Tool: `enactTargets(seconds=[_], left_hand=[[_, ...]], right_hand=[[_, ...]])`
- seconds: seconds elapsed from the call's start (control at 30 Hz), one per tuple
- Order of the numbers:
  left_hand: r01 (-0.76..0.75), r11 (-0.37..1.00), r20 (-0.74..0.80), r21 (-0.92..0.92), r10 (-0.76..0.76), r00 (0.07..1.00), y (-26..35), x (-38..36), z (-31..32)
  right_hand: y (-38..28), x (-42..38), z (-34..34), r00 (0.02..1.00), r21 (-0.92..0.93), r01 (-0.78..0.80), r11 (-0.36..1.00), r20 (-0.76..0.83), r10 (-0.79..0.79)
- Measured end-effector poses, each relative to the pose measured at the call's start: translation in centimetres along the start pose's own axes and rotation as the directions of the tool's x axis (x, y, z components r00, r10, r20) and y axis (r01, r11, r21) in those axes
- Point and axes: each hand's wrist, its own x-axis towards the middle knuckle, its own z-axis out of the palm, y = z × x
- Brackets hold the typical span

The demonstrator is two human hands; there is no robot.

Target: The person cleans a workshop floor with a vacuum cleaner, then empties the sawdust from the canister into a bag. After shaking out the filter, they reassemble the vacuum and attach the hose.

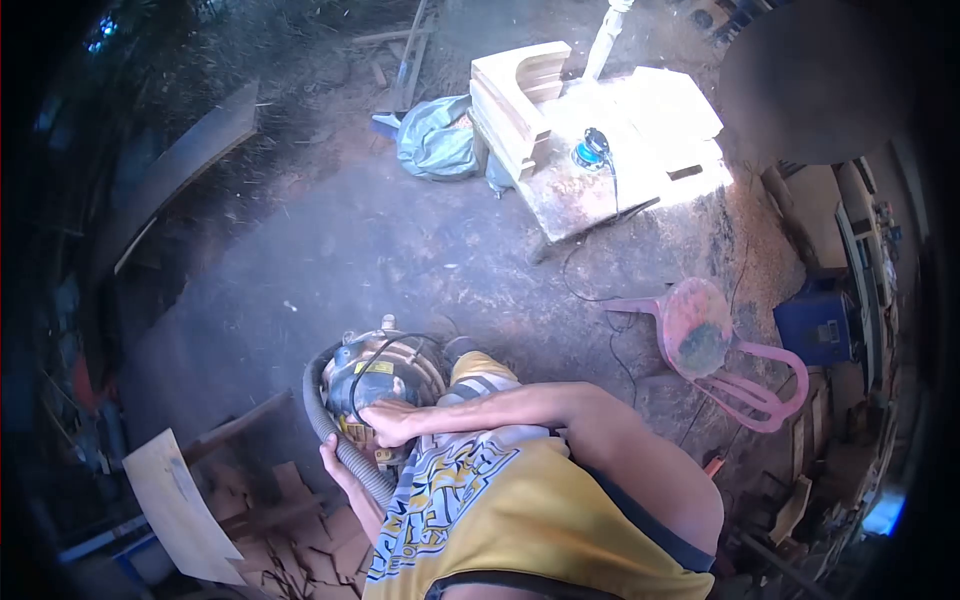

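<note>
A drum-shaped vacuum cleaner (372, 372) with a dark top and yellow labels stands on the floor, just ahead of my body. My right hand (392, 422) reaches across from the right and is closed at the top of the vacuum; what lies under its fingers is largely hidden. A black cord loops over the machine close to that hand. The grey ribbed hose (316, 400) curves around the vacuum's left side. Lower down, my left hand (338, 462) is curled against the hose, partly hidden behind it.
A dusty worktable (570, 205) carries a curved wooden piece (500, 95) and a blue sander (590, 150). A pink plastic chair (765, 395) is at right, near a blue box (815, 325). Cords cross the floor. Boards (180, 500) and wood scraps lie at lower left; a plastic bag (437, 140) sits beside the table.
</note>
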Motion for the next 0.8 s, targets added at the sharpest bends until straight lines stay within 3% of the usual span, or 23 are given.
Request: enactTargets(seconds=[0.1,0.2,0.23,0.27,0.33,0.37,0.4,0.47,0.5,0.53,0.57,0.6,0.63,0.67,0.7,0.73,0.8], left_hand=[[-0.056,0.998,0.028,0.029,0.056,0.998,5.4,6.7,5.5],[0.001,1.000,0.139,-0.024,0.002,0.990,9.8,15.1,3.5],[0.008,0.997,0.252,-0.078,0.011,0.968,11.7,17.3,4.6],[-0.024,0.999,0.185,-0.028,0.028,0.982,13.7,18.1,7.2],[0.007,0.999,0.184,0.049,-0.016,0.983,18.0,21.2,9.1],[0.074,0.996,0.201,0.051,-0.083,0.976,19.5,24.4,6.6],[0.115,0.988,0.113,0.103,-0.127,0.986,21.1,26.6,6.1],[0.118,0.978,0.180,0.172,-0.149,0.972,23.1,33.7,0.2],[0.123,0.978,0.005,0.167,-0.125,0.992,24.6,35.2,0.8],[0.126,0.988,0.040,0.086,-0.130,0.991,26.0,37.8,-0.8],[0.138,0.987,-0.055,0.082,-0.134,0.989,27.1,40.5,-1.8],[0.162,0.984,-0.154,0.075,-0.149,0.977,28.0,42.5,-3.7],[0.185,0.978,-0.200,0.093,-0.164,0.966,28.9,44.6,-5.5],[0.223,0.967,-0.233,0.124,-0.190,0.954,29.1,46.8,-7.1],[0.278,0.957,-0.306,0.084,-0.241,0.921,28.7,48.8,-9.6],[0.300,0.936,-0.349,0.183,-0.224,0.910,28.3,49.9,-11.5],[0.348,0.858,-0.415,0.379,-0.178,0.892,27.6,52.4,-14.8]], right_hand=[[-0.3,7.9,-5.4,0.996,0.042,-0.020,0.999,-0.082,0.023],[-2.1,13.9,-10.2,0.989,0.061,-0.057,0.997,-0.132,0.064],[-1.7,16.8,-11.7,0.985,0.048,-0.070,0.996,-0.156,0.077],[-1.2,19.7,-13.3,0.978,0.038,-0.088,0.995,-0.187,0.093],[-1.8,25.2,-18.1,0.950,0.118,-0.295,0.948,-0.068,0.305],[-0.3,28.1,-19.3,0.940,0.051,-0.309,0.950,-0.135,0.313],[1.2,31.0,-20.3,0.928,-0.024,-0.324,0.946,-0.200,0.313],[2.6,34.8,-22.8,0.882,-0.026,-0.373,0.927,-0.321,0.345],[5.6,37.6,-23.3,0.849,-0.100,-0.497,0.862,-0.264,0.458],[6.1,38.5,-24.4,0.833,0.013,-0.494,0.869,-0.280,0.477],[7.1,40.2,-25.3,0.789,-0.035,-0.561,0.827,-0.325,0.522],[8.1,41.6,-26.0,0.760,0.029,-0.538,0.842,-0.417,0.499],[8.9,43.3,-27.2,0.659,0.113,-0.652,0.749,-0.404,0.635],[10.0,44.7,-28.2,0.653,0.093,-0.635,0.766,-0.464,0.598],[9.5,46.2,-29.2,0.531,0.273,-0.666,0.694,-0.480,0.698],[13.7,47.5,-29.5,0.512,0.269,-0.653,0.708,-0.532,0.674],[20.4,49.7,-30.9,0.402,0.439,-0.663,0.607,-0.474,0.783]])
